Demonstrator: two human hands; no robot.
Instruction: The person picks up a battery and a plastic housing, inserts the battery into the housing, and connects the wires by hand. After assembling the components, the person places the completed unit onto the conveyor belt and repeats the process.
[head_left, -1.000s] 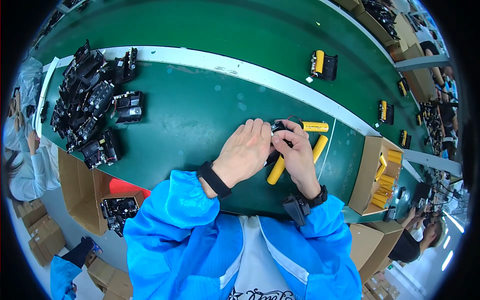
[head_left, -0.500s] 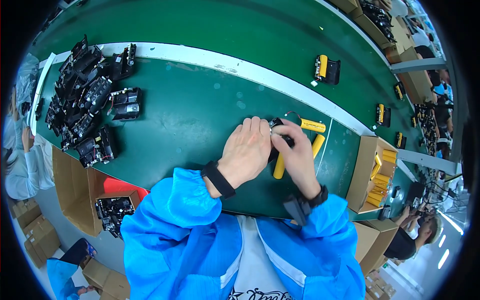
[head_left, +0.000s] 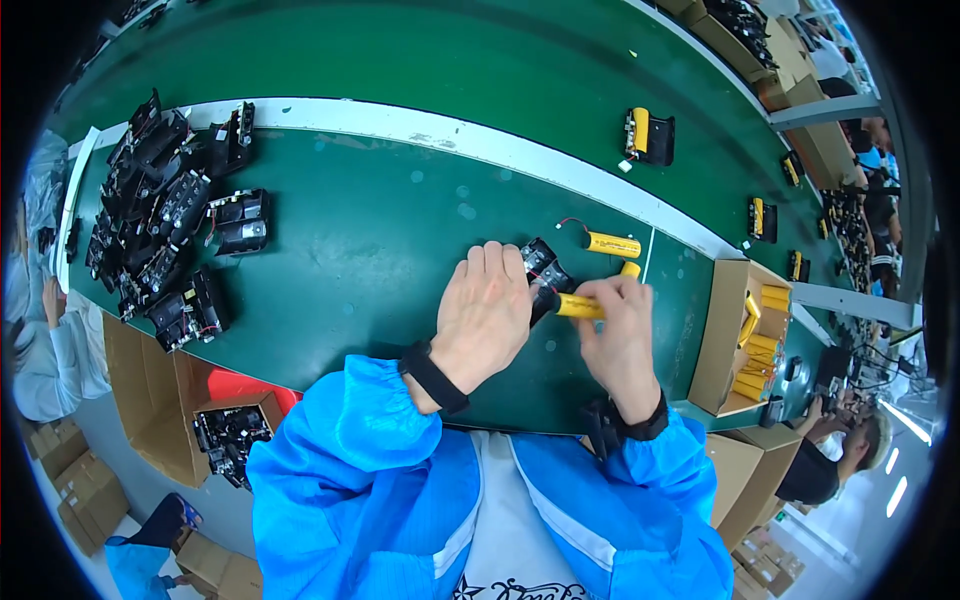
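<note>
My left hand [head_left: 484,312] is closed on a black plastic battery housing [head_left: 544,264], most of which shows past its fingertips. My right hand [head_left: 620,335] pinches a yellow cylindrical battery [head_left: 580,306], with its left end at the near side of the housing. Whether that end is inside the housing I cannot tell. Beyond my right hand lies another yellow battery [head_left: 612,244] with a thin wire lead. A third yellow battery [head_left: 630,269] shows only its tip, the rest hidden by my right hand.
Many black housings [head_left: 165,220] are heaped on the green table's left. At right stands a cardboard box [head_left: 712,350] of yellow batteries. Past the white strip [head_left: 430,130], a housing with a yellow battery [head_left: 652,137] lies on the green surface. Other people work at both sides.
My right hand has drawn back from the housing and now grips a yellow battery that lay loose on the table. More of the housing shows. My left hand stays on it.
</note>
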